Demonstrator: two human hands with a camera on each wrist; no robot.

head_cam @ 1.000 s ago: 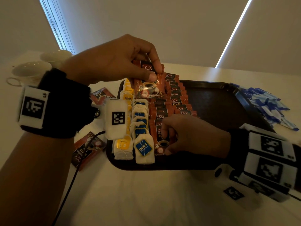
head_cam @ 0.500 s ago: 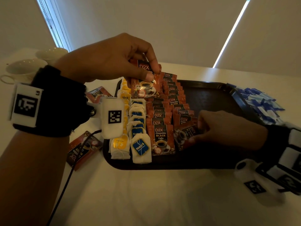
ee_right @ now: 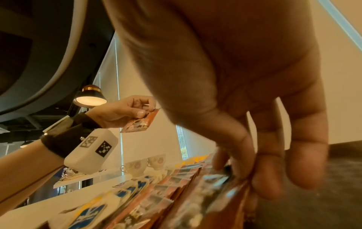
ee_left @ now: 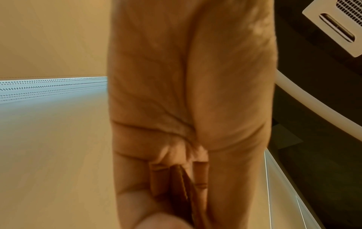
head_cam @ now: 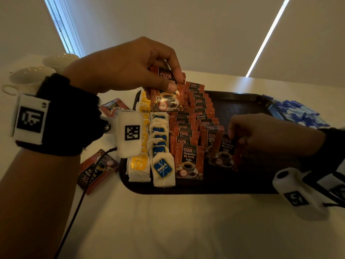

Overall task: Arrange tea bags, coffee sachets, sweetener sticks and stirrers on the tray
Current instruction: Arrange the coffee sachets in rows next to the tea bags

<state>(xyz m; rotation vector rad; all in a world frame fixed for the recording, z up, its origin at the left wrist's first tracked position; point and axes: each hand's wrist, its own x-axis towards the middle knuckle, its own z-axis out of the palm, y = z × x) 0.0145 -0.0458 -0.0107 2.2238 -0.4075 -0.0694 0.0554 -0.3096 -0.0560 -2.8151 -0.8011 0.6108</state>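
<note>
Left hand (head_cam: 119, 66) pinches a raised coffee sachet (head_cam: 168, 96) above the tray (head_cam: 242, 187). Right hand (head_cam: 270, 135) pinches another sachet (head_cam: 223, 154) at the second row's near end; tray's right half lies bare.

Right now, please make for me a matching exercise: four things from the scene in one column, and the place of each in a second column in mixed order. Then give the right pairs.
Things:
1. blue sweetener sticks
2. white cups
3. blue-label tea bags
4. coffee sachet in the left hand

Places:
A. in a row on the tray, between the yellow-label tea bags and the coffee sachet rows
B. held in the air above the tray's far left part
C. on the table to the right of the tray
D. on the table at the far left

Pairs: 1-C, 2-D, 3-A, 4-B
</note>
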